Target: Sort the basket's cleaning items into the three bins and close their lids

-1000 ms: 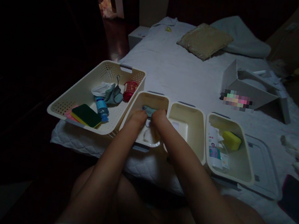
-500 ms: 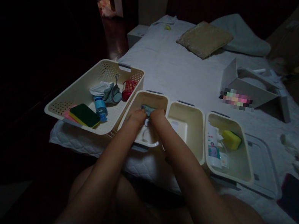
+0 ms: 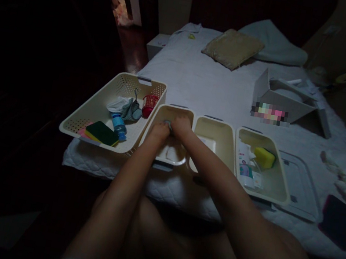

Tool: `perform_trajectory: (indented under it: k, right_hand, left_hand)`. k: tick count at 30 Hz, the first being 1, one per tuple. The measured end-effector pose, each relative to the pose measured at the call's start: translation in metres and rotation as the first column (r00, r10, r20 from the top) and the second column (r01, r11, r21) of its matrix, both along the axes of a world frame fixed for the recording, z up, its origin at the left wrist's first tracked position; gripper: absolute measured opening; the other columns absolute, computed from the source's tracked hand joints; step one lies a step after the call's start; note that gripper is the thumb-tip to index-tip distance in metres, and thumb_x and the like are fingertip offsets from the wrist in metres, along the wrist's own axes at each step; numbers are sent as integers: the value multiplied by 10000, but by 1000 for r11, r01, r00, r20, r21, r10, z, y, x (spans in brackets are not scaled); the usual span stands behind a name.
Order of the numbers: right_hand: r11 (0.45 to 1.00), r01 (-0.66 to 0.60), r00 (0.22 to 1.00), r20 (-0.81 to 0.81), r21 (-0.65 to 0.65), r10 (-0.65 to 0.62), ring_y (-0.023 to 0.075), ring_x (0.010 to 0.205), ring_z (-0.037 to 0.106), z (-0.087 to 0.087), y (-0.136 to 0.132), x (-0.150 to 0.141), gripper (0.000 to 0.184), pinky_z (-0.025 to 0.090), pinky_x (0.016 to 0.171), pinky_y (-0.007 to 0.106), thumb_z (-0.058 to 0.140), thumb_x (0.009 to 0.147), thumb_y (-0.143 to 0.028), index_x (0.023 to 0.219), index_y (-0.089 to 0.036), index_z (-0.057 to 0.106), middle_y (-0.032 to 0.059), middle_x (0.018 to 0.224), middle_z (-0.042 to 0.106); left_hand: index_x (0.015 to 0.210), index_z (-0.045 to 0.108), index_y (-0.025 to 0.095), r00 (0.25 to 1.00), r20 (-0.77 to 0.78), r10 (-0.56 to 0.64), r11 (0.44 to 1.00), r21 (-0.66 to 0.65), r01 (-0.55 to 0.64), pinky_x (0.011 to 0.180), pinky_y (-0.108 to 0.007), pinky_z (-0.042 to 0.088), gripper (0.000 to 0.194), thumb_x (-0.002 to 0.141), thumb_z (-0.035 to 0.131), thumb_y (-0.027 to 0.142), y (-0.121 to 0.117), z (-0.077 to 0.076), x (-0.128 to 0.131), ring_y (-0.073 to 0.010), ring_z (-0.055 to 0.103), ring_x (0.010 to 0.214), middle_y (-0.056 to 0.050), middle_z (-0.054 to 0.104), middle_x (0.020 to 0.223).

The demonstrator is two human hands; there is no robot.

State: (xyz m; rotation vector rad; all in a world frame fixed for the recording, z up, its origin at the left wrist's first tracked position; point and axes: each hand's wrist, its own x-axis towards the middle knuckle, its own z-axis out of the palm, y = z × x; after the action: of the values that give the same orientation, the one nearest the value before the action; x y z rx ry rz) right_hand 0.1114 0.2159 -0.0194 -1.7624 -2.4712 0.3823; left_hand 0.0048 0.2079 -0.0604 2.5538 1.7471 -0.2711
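Observation:
Inside the leftmost of several cream bins (image 3: 176, 109), my left hand (image 3: 160, 131) and my right hand (image 3: 181, 125) are close together with curled fingers. Between them a bit of grey-blue cloth (image 3: 167, 124) shows; the rest is hidden by the hands. Something white lies on that bin's floor, under my wrists. To the left, a perforated cream basket (image 3: 76, 118) holds a green and yellow sponge (image 3: 102, 133), a blue bottle (image 3: 117, 126), a grey-blue cloth item (image 3: 132, 111), something white (image 3: 119, 105) and a red container (image 3: 149, 106).
The middle bin (image 3: 222, 131) and the right bin (image 3: 283, 189) stand alongside; the right one holds a yellow sponge (image 3: 264, 157) and a white package (image 3: 246, 171). A clear lid (image 3: 304, 184), a dark tablet-like slab (image 3: 337, 222), a grey box (image 3: 288, 103) and a pillow (image 3: 234, 48) lie on the bed.
My right hand has moved farther into the bin, and less of the cloth shows between my hands. The whole view has shifted slightly.

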Motion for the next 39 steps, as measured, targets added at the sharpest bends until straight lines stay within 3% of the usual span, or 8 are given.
perform_trajectory:
  k: [6, 11, 15, 22, 28, 32, 35, 39]
  right_hand:
    - [964, -143, 970, 224, 223, 92, 275, 1007, 552, 31, -14, 17, 316, 375, 874, 381, 383, 832, -128, 1007, -62, 638, 210, 1050, 621]
    - [969, -36, 982, 187, 244, -10, 261, 1010, 558, 44, -33, 18, 335, 392, 848, 355, 353, 848, -169, 1060, -105, 604, 189, 1093, 611]
    - [979, -8, 995, 97, 202, -12, 239, 989, 577, 52, -45, -1, 335, 419, 806, 316, 366, 861, -241, 1111, -147, 568, 136, 1098, 622]
    - [957, -163, 986, 9, 240, 166, 206, 972, 570, 54, -60, -70, 328, 424, 803, 287, 346, 877, -261, 1122, -153, 533, 122, 1092, 603]
    - [916, -289, 955, 13, 278, 297, 214, 985, 549, 43, -65, -132, 289, 429, 833, 302, 369, 861, -229, 1070, -148, 552, 129, 1076, 579]
    - [932, -239, 971, 46, 271, 235, 230, 961, 552, 25, -59, -153, 290, 445, 804, 320, 370, 852, -200, 1082, -131, 533, 148, 1075, 565]
    - [956, -195, 978, 121, 218, 172, 250, 976, 545, 11, -54, -159, 316, 448, 794, 349, 333, 850, -144, 1096, -103, 526, 183, 1095, 550]
    - [957, -243, 959, 189, 159, 212, 252, 1046, 513, -1, -53, -167, 332, 425, 844, 369, 314, 866, -131, 1124, -101, 521, 211, 1151, 522]
  left_hand:
    - [1020, 595, 43, 996, -53, -67, 989, 126, 73, 897, -333, 408, 324, 841, 326, 64, -10, 44, -11, -242, 540, 1056, -179, 589, 1074]
    - [1050, 569, 72, 1000, -2, -30, 965, 261, 29, 853, -335, 431, 324, 853, 313, 96, -33, 81, -34, -231, 553, 1018, -158, 580, 1051]
    - [1048, 573, 83, 998, 2, 66, 957, 282, -64, 862, -333, 425, 314, 857, 328, 134, -55, 95, -69, -233, 554, 1012, -152, 582, 1045]
    - [1062, 572, 113, 962, 3, 273, 935, 236, -266, 849, -318, 436, 310, 841, 367, 184, -87, 88, -143, -235, 564, 998, -152, 585, 1051]
    - [1067, 575, 166, 902, 143, 408, 878, 211, -430, 872, -286, 436, 312, 843, 378, 259, -86, 66, -187, -207, 568, 1020, -116, 593, 1091]
    - [1132, 542, 163, 857, 277, 435, 852, 180, -491, 897, -257, 425, 347, 852, 358, 255, -73, 56, -211, -182, 553, 1064, -102, 586, 1145]
    - [1128, 547, 159, 858, 263, 441, 852, 177, -492, 906, -272, 423, 347, 840, 376, 248, -66, 54, -230, -195, 547, 1080, -110, 578, 1167]
    - [1131, 544, 151, 827, 259, 499, 822, 161, -546, 889, -284, 436, 350, 825, 398, 236, -66, 49, -242, -212, 552, 1074, -117, 578, 1171]
